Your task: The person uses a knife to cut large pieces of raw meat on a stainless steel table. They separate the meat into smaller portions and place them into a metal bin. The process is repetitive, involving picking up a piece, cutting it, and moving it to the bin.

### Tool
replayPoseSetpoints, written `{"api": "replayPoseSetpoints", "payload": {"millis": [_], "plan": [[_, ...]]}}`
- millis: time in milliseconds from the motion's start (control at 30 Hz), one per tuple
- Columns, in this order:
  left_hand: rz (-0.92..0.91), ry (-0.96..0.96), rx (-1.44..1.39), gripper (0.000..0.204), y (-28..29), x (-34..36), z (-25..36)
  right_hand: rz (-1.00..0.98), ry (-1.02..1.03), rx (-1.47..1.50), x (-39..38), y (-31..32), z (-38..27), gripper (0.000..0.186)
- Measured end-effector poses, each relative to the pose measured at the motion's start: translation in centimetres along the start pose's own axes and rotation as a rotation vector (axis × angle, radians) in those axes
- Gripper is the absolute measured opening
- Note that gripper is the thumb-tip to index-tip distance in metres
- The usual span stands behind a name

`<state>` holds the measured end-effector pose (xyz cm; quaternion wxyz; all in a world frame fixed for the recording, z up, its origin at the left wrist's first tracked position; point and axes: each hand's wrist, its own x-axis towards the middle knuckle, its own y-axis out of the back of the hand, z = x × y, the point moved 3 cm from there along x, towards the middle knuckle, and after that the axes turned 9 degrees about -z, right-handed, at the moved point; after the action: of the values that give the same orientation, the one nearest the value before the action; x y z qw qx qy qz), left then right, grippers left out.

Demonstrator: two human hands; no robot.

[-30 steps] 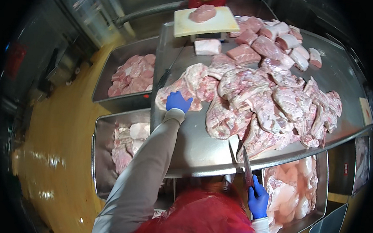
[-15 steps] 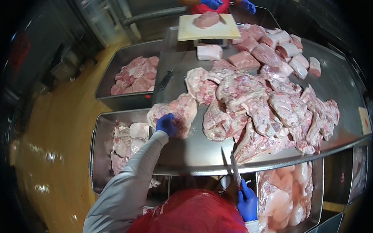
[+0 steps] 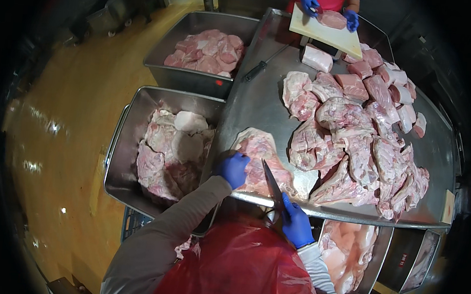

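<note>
A: What are the hands doing?
B: The right hand (image 3: 297, 224), in a blue glove, is wrapped around the handle of a knife (image 3: 272, 182), its blade slanting up over a flat piece of meat (image 3: 262, 149). I can't tell whether the blade touches it. The left hand (image 3: 234, 170) is curled at the meat's left edge; its fingers are hidden, so I can't tell how firmly it holds.
A: Where is that piece lying?
B: On the metal table (image 3: 258, 107), by the near edge towards the left corner. The surface is grey, with a bright shine just right of the meat.
A: What else is on it?
B: A big heap of meat (image 3: 359, 141) to the right, paler chunks (image 3: 381, 84) behind it, and a dark-handled rod (image 3: 256, 70) near the left side. At the far end there's a white board (image 3: 335, 37) with a lump of meat (image 3: 332, 19) between a co-worker's gloved hands (image 3: 351, 20).
A: And the room?
B: The floor (image 3: 69, 121) is yellowish-brown, with glossy patches. Two metal tubs of meat stand left of the table, a near tub (image 3: 120, 154) and a far tub (image 3: 188, 79).
</note>
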<state>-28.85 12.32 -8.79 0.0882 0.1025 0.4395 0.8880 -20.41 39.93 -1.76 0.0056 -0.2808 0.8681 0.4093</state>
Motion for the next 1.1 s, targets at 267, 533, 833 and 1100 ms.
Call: {"api": "replayPoseSetpoints", "payload": {"millis": [267,533,833,1100], "plan": [[-0.290,0.098,0.108,0.022,-4.0,4.7,0.5,0.077,-0.125,-0.224,0.6,-2.5,2.8,0.072],[-0.359,0.157,-0.368,0.034,-2.2,5.6,-1.1,0.133,-0.112,-0.186,-0.5,-3.0,5.4,0.068],[-0.096,-0.304,0.148,0.021,-0.8,5.0,0.1,-0.041,0.231,-0.284,6.8,3.7,2.9,0.055],[-0.411,-0.070,0.278,0.024,-0.1,9.7,2.5,-0.233,0.211,0.197,14.5,1.2,5.7,0.040]]}}
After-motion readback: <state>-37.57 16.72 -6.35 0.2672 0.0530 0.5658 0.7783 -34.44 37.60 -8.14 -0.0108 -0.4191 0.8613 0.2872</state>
